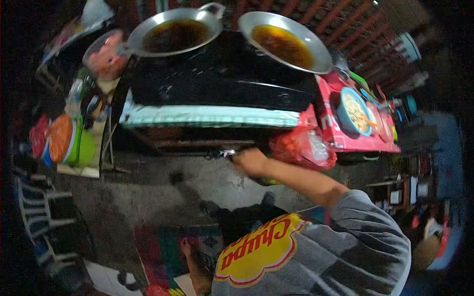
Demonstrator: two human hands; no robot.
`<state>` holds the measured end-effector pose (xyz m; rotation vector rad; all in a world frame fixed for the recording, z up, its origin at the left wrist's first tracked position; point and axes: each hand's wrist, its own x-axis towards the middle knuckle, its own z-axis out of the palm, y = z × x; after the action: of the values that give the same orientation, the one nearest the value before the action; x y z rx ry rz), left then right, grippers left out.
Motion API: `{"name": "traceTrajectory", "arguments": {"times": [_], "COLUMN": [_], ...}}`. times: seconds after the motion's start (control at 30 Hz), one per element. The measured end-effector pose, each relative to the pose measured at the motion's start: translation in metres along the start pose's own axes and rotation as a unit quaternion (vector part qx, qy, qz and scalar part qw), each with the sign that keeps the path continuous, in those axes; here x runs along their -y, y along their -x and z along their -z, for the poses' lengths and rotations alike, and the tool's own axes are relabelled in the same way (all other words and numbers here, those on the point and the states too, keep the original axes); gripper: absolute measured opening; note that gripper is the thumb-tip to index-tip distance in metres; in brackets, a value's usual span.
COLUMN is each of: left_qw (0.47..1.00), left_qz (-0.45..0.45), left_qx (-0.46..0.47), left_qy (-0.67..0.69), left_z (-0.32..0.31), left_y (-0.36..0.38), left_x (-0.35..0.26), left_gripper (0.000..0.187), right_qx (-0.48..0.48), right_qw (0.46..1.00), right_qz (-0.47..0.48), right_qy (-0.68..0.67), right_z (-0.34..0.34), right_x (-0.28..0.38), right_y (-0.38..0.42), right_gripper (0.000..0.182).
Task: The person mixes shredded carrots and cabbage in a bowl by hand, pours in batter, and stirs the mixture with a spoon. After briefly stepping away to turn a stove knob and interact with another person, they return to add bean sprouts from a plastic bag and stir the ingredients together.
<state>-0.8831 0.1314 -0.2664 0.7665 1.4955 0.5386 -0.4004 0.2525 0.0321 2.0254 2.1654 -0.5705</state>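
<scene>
My right hand [250, 163] reaches forward to the front of the black stove table [217, 79]. Its fingers are curled in at a small shiny piece [228, 153] below the table's front edge; I cannot tell what that piece is. Low beside my body hangs my left hand [186, 246], small and dim, its fingers not distinct. On the table's far side sit two wide metal woks, the left wok [140, 37] and the right wok [323, 52], both with dark brown oil or liquid in them. A pale green checked cloth strip [207, 116] runs along the front edge.
A red plastic bag [291, 147] hangs just right of my right hand. Farther right, a pink-covered table [340, 143] bears a blue bowl [344, 121] of pale food with an orange spoon. Green and orange containers [86, 148] stand at left, near a white plastic chair [34, 202].
</scene>
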Motion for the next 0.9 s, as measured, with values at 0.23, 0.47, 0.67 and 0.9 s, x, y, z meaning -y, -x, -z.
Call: {"name": "traceTrajectory", "arguments": {"times": [0.23, 0.47, 0.67, 0.9], "left_qw": [0.67, 0.93, 0.885, 0.95], "left_qz": [0.164, -0.223, -0.331, -0.176], "left_qx": [0.492, 0.285, 0.251, 0.258], "left_qy": [0.53, -0.067, -0.21, -0.003], "left_z": [-0.094, -0.373, -0.623, -0.77], "left_y": [-0.037, -0.02, 0.214, 0.256], "left_x": [-0.052, -0.025, -0.199, -0.278], "left_gripper": [0.012, 0.024, 0.025, 0.031], "right_qx": [0.286, -0.124, -0.41, -0.38], "right_qw": [0.931, 0.877, 0.817, 0.846], "right_qz": [-0.2, -0.443, -0.39, -0.359], "right_qy": [-0.105, -0.139, -0.107, 0.106], "right_z": [-0.17, -0.091, 0.028, 0.042], "right_x": [-0.136, -0.243, -0.374, -0.493], "right_y": [0.337, 0.496, 0.491, 0.417], "right_gripper": [0.032, 0.016, 0.006, 0.01]}}
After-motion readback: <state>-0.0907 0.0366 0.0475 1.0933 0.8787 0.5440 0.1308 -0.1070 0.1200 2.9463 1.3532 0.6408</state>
